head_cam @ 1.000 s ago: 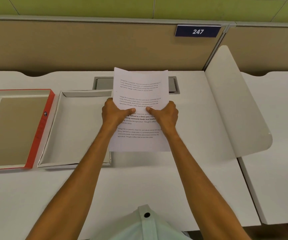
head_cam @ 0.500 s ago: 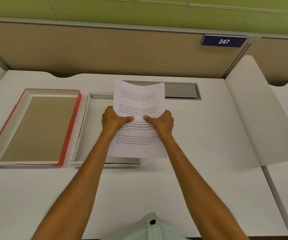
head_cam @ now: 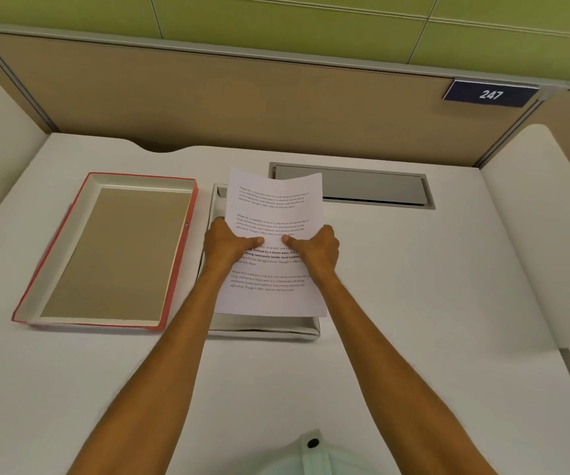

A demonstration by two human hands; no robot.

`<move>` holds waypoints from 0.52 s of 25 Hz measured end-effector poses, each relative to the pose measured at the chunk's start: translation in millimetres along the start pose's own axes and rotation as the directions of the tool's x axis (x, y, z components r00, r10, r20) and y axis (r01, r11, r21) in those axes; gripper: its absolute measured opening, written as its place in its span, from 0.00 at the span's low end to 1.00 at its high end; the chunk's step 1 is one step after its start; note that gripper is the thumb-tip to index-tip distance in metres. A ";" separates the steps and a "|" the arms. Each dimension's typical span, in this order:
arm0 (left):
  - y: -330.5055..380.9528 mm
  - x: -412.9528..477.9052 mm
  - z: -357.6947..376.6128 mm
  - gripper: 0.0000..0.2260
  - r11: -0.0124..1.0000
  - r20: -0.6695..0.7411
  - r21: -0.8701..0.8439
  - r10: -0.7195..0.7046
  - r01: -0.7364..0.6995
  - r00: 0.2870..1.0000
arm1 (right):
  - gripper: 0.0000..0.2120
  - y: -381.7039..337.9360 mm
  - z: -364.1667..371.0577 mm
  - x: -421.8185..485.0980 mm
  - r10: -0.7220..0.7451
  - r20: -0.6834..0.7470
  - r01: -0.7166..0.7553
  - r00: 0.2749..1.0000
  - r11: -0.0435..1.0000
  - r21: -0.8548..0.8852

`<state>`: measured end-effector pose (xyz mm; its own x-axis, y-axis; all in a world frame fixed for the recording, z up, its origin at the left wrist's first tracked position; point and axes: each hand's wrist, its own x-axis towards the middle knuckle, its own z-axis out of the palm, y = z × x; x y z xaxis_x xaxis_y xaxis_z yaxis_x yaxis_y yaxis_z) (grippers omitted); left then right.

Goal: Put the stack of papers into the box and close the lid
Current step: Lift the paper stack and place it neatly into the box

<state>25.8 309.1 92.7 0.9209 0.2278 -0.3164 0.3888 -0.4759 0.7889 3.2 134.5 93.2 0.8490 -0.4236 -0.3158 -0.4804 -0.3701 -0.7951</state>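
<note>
Two trays lie side by side on the white desk [head_cam: 396, 303]. At the left is the red-edged lid [head_cam: 105, 252], upturned, its tan inner face showing. Just to its right sits the white box [head_cam: 263, 329], open; only its near wall and a far-left corner are visible, because the stack of papers [head_cam: 273, 269] covers the rest.

Change: over the last second the stack has travelled leftward, from overlapping only the box's right edge to sitting squarely above the box. Judgement: alignment is nearly complete; lowering and release remain, then fitting the lid.

The left hand [head_cam: 228, 246] grips the stack's left edge, thumb on the printed face, fingers underneath. The right hand [head_cam: 317, 248] grips the right edge in the same way. Both hands are closed on the paper.

Condition of the stack: white sheets, portrait orientation, four blocks of printed text, one partly bold. The far edge curves upward slightly, so the stack appears raised above the box floor rather than seated. The near edge overhangs the box's near wall.

At the far right is a grey cable hatch [head_cam: 372, 186], set into the desk, clear of the work.
</note>
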 end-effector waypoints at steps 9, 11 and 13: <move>-30.0 26.3 -2.0 0.29 0.997 0.041 -0.043 -0.069 0.070 0.997 | 0.32 8.4 34.6 10.9 0.031 0.021 -0.031 0.999 0.999 -0.032; -34.0 30.7 0.8 0.28 0.994 0.051 -0.063 -0.082 0.085 0.995 | 0.32 12.4 37.9 15.9 0.047 0.028 -0.046 0.999 0.998 -0.039; -37.0 34.8 3.2 0.26 0.994 0.066 -0.077 -0.078 0.083 0.995 | 0.32 15.8 40.4 20.3 0.069 0.036 -0.067 0.997 0.996 -0.051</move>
<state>43.6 331.9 50.8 0.8877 0.2078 -0.4108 0.4603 -0.3884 0.7983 21.8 153.4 53.3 0.8214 -0.4180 -0.3881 -0.5467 -0.3829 -0.7447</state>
